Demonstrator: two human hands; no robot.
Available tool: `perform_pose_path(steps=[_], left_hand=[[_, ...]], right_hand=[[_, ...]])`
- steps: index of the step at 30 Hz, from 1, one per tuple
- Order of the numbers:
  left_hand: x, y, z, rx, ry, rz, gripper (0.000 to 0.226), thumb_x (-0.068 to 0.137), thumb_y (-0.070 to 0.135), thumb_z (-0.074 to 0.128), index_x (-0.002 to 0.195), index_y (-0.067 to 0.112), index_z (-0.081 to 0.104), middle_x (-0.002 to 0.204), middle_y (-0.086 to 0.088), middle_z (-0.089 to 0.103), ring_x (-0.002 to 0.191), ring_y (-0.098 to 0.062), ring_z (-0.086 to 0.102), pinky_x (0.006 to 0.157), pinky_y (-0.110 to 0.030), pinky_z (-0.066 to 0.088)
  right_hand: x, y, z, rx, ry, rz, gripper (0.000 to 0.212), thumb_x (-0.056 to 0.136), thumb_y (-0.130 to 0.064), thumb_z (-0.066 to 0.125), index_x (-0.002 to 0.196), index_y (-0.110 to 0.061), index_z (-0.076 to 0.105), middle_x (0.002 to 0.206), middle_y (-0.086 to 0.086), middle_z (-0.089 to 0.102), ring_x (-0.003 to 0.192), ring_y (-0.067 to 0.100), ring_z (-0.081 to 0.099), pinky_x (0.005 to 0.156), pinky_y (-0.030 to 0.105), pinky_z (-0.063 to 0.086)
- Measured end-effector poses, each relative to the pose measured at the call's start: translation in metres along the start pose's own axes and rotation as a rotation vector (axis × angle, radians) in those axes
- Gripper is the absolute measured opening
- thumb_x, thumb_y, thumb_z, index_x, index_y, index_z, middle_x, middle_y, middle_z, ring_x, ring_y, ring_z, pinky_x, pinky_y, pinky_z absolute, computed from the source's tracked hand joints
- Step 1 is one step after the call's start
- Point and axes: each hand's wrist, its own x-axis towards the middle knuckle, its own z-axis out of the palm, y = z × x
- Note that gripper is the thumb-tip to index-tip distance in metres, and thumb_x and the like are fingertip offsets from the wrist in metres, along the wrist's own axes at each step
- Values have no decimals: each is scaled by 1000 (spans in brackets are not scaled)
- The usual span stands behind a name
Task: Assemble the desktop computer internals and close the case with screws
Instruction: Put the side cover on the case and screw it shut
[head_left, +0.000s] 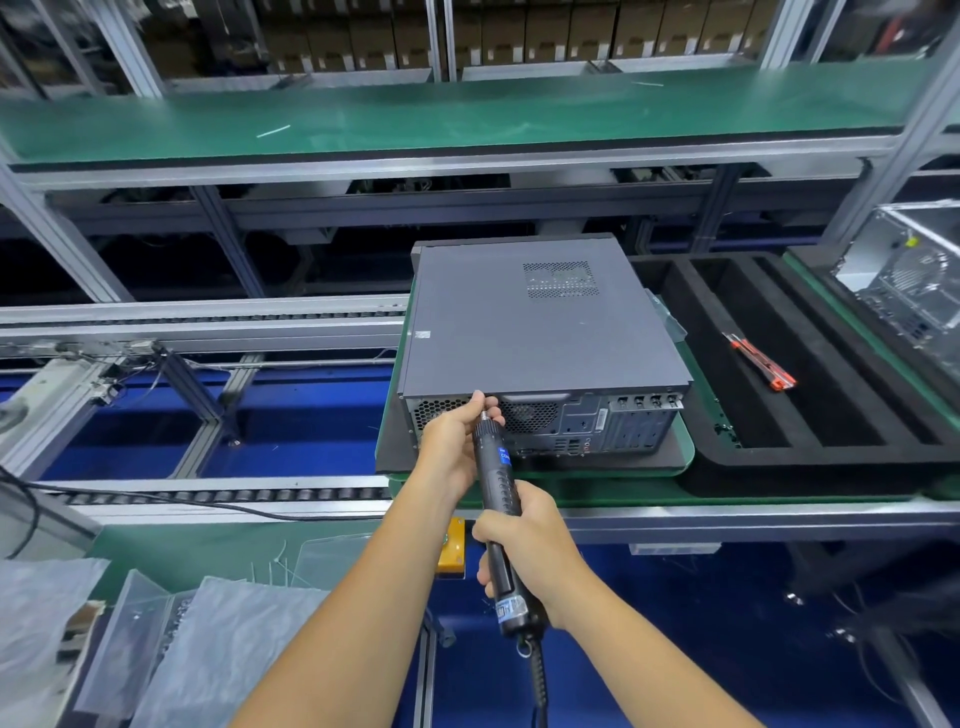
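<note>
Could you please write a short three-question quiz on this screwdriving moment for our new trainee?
1. True or false: the side cover already lies on the computer case.
2. Which hand grips the electric screwdriver by its body? A) left hand B) right hand C) neither
3. Fill in: the red-handled tool lies in the black foam ____ to the right of the case.

Key: 1 true. 2 B; the left hand pinches near the tip at the case's rear panel. 3 tray.
</note>
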Motion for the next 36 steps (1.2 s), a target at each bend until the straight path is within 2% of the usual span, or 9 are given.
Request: perform_pose_path(steps=[5, 13, 19, 24, 27, 32, 36], left_hand=[[3, 0, -3, -38, 44, 19, 17, 87, 6, 52, 91, -3, 67, 79, -11, 67, 70, -22, 63, 67, -31, 53], [1, 0, -1, 25, 48, 34, 15, 92, 10, 55, 95, 0, 66, 79, -7, 67, 73, -18, 62, 67, -29, 52], [-1, 1, 2, 102, 80, 45, 15, 93, 16, 58, 85, 7, 68, 74, -3, 67, 68, -14, 62, 58, -25, 49], [-4, 0, 3, 98, 105, 54, 15, 93, 14, 58, 87, 7, 69, 76, -3, 69, 71, -15, 63, 65, -29, 51], [-4, 1, 5, 132, 122, 57, 14, 93, 15, 58, 89, 7, 69, 77, -3, 68, 72, -15, 62, 63, -29, 50], [-5, 1, 7, 135, 151, 69, 12, 92, 14, 59, 90, 7, 69, 78, -2, 69, 73, -15, 62, 63, -29, 49], [-6, 0, 8, 151, 167, 75, 12, 92, 14, 60, 87, 9, 69, 77, -1, 68, 73, -16, 61, 62, -31, 49]], right_hand=[[0, -1, 0, -4, -5, 12, 24, 82, -1, 59, 101, -8, 46, 68, 12, 50, 47, 24, 55, 44, 29, 48], [-2, -1, -2, 3, -10, 30, 28, 80, -6, 62, 103, -9, 47, 73, 13, 53, 50, 23, 57, 47, 30, 49], [-3, -7, -7, 10, -29, 36, 30, 77, -11, 67, 98, -10, 46, 73, 12, 52, 48, 23, 55, 47, 31, 49], [-7, -8, -7, 18, -25, 27, 41, 71, -25, 72, 103, -12, 50, 78, 10, 55, 48, 22, 56, 47, 30, 50], [-7, -9, -8, 15, -18, 31, 45, 72, -29, 73, 107, -12, 50, 80, 11, 55, 48, 21, 57, 47, 30, 50], [-7, -9, -11, -24, -16, 29, 32, 82, -22, 71, 106, -14, 51, 83, 12, 57, 49, 20, 59, 48, 30, 50], [-8, -10, -14, -38, -16, 23, 30, 84, -18, 69, 107, -12, 50, 80, 14, 58, 49, 21, 57, 48, 30, 50]])
